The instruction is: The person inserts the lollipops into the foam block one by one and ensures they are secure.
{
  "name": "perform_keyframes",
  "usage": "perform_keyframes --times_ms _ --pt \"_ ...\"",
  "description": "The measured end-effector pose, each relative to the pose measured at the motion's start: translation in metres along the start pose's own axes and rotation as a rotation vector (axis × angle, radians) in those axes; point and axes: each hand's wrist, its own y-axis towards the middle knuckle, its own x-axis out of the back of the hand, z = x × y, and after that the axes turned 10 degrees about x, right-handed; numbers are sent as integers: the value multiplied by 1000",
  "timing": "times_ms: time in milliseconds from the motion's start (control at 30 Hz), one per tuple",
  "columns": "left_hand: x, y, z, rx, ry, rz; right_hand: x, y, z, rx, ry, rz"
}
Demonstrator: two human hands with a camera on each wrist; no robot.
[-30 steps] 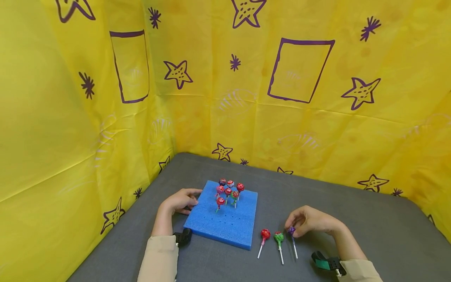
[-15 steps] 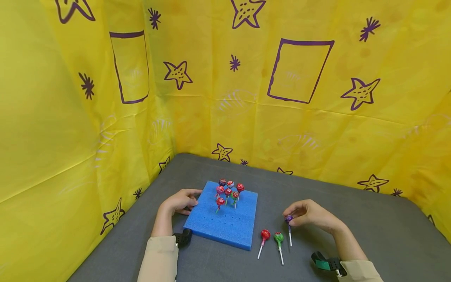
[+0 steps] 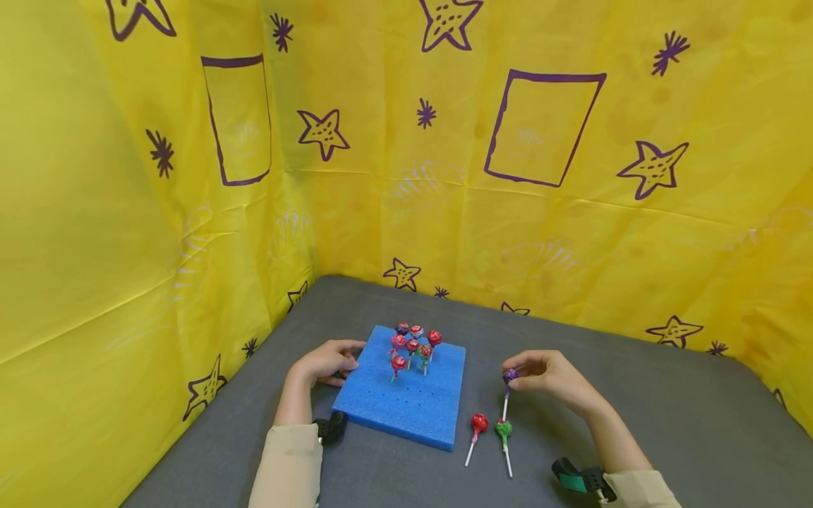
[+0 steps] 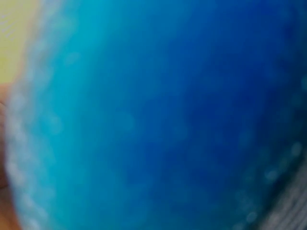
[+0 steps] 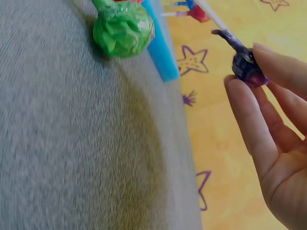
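My right hand (image 3: 549, 375) pinches a purple-wrapped lollipop (image 3: 511, 376) by its candy head, between thumb and fingers. Its white stick points downward in the head view, overlapping the top of a green lollipop (image 3: 504, 430) that lies on the table. Left of that lies a red lollipop (image 3: 479, 423). Fingers of my left hand (image 3: 325, 361) rest against the left edge of a blue foam block (image 3: 394, 413). Several lollipops (image 3: 412, 345) stand upright in the block's rear part, and small holes show in front of them. Blurred blue foam (image 4: 158, 115) fills the left wrist view.
The grey table (image 3: 540, 480) runs back to a yellow cloth (image 3: 559, 233) with purple stars, which hangs behind and on the left. A black wrist strap (image 3: 574, 476) shows at the right forearm, another strap (image 3: 330, 427) at the left.
My right hand has lifted the purple lollipop from its place right of the green one and carried it left and away from me, stick hanging down. The left hand stays in place.
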Motion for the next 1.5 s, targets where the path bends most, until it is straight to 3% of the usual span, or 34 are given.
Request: perform_keyframes --times_ms 400,600,1500 --pt "0 0 0 -4 -1 2 -13 12 12 56 26 -146" --pt "0 0 0 -1 -10 8 -19 16 14 104 20 -181" --pt "0 3 1 9 -22 -6 -51 47 44 166 62 -189"
